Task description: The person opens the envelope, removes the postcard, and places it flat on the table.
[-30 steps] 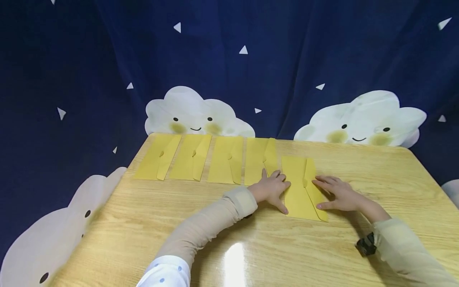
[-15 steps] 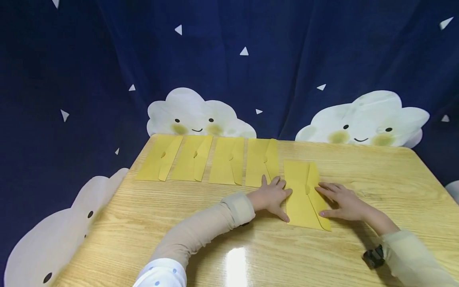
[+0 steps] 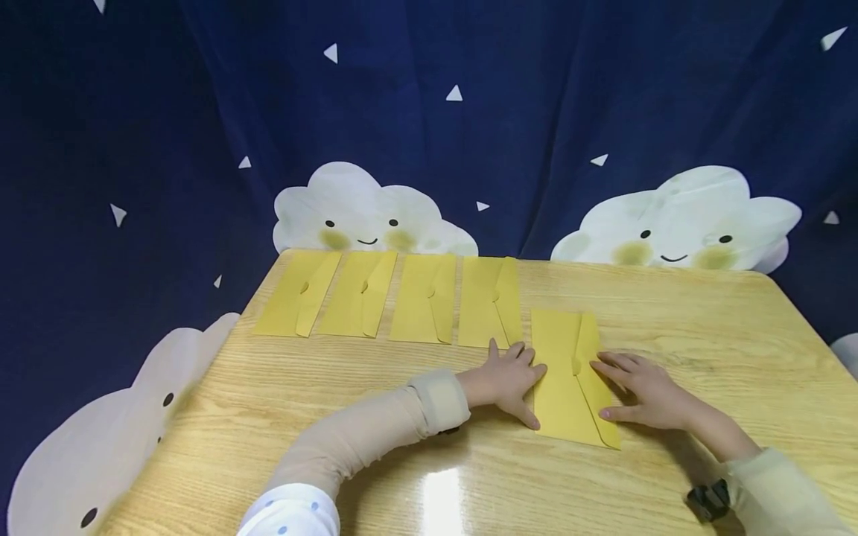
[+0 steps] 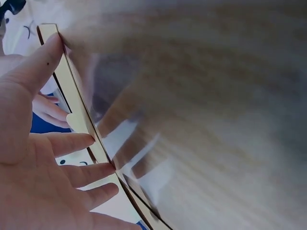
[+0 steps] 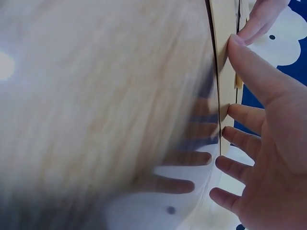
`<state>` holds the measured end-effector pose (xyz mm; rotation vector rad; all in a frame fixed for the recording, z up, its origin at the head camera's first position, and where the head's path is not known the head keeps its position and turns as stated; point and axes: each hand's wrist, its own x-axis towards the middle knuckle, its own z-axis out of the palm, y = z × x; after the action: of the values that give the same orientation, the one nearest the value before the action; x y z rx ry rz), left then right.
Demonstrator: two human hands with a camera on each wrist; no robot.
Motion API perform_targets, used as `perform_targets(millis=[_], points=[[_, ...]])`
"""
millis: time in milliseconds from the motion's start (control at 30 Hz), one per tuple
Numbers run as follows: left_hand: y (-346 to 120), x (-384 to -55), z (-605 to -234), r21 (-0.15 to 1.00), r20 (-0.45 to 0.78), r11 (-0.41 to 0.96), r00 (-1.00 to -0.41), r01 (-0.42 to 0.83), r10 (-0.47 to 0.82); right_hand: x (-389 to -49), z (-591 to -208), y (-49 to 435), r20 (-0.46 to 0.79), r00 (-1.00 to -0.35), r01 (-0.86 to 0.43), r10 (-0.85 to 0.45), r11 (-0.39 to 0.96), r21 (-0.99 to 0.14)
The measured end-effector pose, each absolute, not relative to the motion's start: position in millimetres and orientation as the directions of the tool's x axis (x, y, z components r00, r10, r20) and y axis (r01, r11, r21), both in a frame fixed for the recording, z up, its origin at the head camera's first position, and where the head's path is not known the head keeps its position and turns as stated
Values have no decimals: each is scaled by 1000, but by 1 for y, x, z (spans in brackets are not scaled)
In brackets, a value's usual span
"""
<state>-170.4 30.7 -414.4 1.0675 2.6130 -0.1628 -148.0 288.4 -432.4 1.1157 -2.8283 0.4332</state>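
Observation:
A yellow envelope, flap side up, lies flat on the table between both hands in the head view. My left hand spreads its fingers along the envelope's left edge, thumb near the lower corner. On the other side, my right hand touches the flap edge with extended fingertips and thumb. The left wrist view shows the left hand with straight fingertips at the envelope's thin edge. Likewise, the right wrist view has the right hand with fingertips against the envelope.
Several matching yellow envelopes, the nearest just beyond the left hand, lie in a row along the back of the wooden table. A dark blue curtain with white clouds hangs behind the table.
Both hands have moved toward the person, and the envelope between them has slid the same way, out of line with the row. The other envelopes have stayed put.

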Motion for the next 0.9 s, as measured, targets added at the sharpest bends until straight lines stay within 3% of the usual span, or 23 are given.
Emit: perform_targets(millis=[467, 900], points=[[27, -152, -410, 60, -340, 716, -660, 695, 670, -132, -431, 285, 153, -750, -660, -643, 714, -233], [23, -130, -410, 5, -329, 709, -668, 705, 667, -119, -430, 283, 155, -738, -672, -656, 698, -246]])
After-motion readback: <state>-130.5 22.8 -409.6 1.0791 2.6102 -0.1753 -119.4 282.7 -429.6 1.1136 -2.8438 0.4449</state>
